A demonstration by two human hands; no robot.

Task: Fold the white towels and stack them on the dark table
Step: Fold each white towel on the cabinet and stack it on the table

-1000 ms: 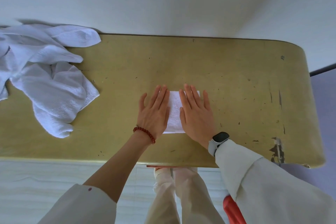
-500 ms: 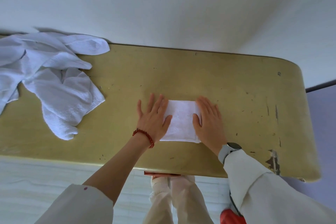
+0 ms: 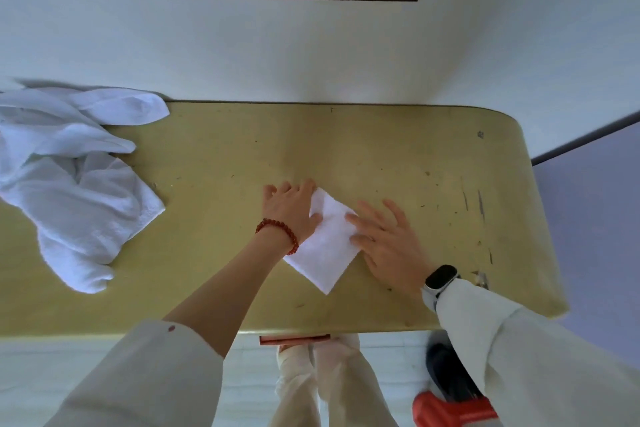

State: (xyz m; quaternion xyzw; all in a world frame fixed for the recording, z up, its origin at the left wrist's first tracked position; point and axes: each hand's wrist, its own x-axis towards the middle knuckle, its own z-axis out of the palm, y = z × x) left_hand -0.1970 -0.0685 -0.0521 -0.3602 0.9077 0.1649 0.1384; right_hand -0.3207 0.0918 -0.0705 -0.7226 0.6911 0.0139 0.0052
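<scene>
From the head view I see the folded towel [image 3: 323, 243] lying cornerwise near the front edge of the yellowish table [image 3: 398, 156]. My left hand [image 3: 289, 210] grips its upper-left edge with curled fingers; my right hand [image 3: 388, 243] lies flat, fingers straight, on its right side. Bare tabletop stretches right and behind. The unfolded towels [image 3: 69, 177] are heaped at the table's left end.

The folded towel [image 3: 323, 243] is white cloth with a fine nubbly terry weave, matt and soft-looking. The loose towels [image 3: 74, 180] at the left are the same cloth, rumpled into deep creases. The surface [image 3: 398, 156] is a smooth, yellowish, painted-looking top with a dull sheen (scuffed, scratched and chipped toward its right end). Glossy red beads make the bracelet [image 3: 278, 230]; the watch [image 3: 440, 277] has a shiny black face.
</scene>
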